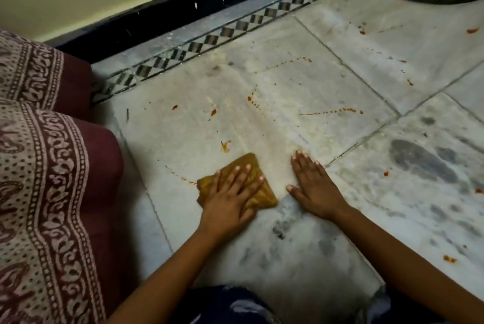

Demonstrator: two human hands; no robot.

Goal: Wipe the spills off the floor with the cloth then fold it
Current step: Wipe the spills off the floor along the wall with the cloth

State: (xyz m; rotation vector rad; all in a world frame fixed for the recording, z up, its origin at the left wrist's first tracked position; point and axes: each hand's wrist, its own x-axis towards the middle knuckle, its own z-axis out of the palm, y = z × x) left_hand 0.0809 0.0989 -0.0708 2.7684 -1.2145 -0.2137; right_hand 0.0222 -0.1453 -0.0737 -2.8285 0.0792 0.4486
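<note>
Two printed maroon cushions (52, 166) sit at the left edge, out of the mess. Next over, the left hand (230, 198) lies flat on the bunched yellow cloth (265, 195), fingers straight and spread. It's pressing rather than gripping, I'd guess so more of it rubs the floor (288, 245). The cloth's on the near tile, right beside a thin orange trail (183, 178). The right hand (314, 187) is flat on bare floor just beside it, fingers apart, holding nothing, probably propping the lean. Red spills (213, 112) run far and right, unwiped.
</note>
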